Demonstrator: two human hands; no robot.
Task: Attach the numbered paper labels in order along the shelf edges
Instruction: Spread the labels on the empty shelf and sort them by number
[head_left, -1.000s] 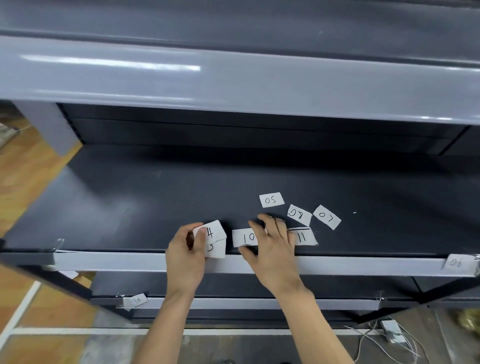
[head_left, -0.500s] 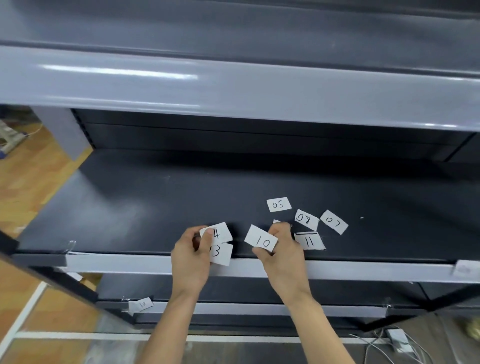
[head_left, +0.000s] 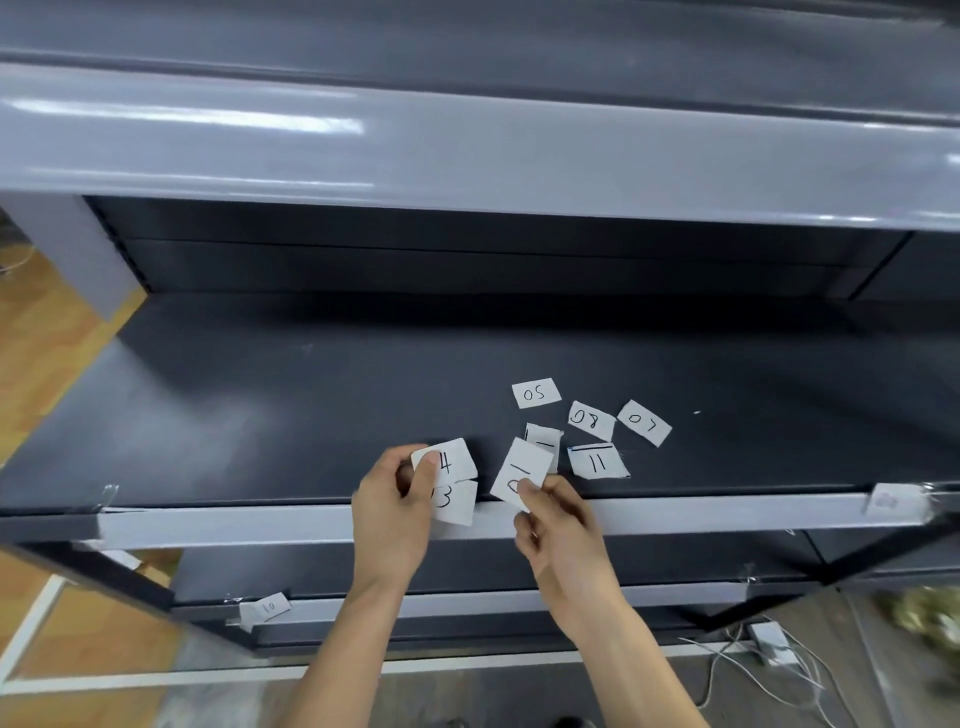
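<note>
Labels of white paper with handwritten numbers lie loose on the dark shelf board (head_left: 311, 405), clustered near its front edge. Farthest back is the label 05 (head_left: 536, 393); at about four o'clock from it sit the label 08 (head_left: 591, 421) and, just beside that at three o'clock, the label 07 (head_left: 644, 423). At six o'clock from 08 lies the label 11 (head_left: 597, 462), and at nine o'clock from 11 a partly covered slip (head_left: 545, 437) whose number cannot be read.

The right hand (head_left: 563, 540) pinches the label 10 (head_left: 521, 472) by its near corner between thumb and fingertips, holding it tilted above the shelf's front edge, overlapping the covered slip. The left hand (head_left: 392, 512) grips a small stack of two: the label ending in 4 (head_left: 451, 461) on top, with the thumb pressed over its first digit, and a label ending in 3 (head_left: 453, 501) below it, hanging over the grey front rail (head_left: 234, 525).

At the rail's far right end, around three o'clock, one blurred label (head_left: 885, 500) is fixed to the edge. On the lower shelf rail at seven o'clock another small label (head_left: 267, 606) is attached.
</note>
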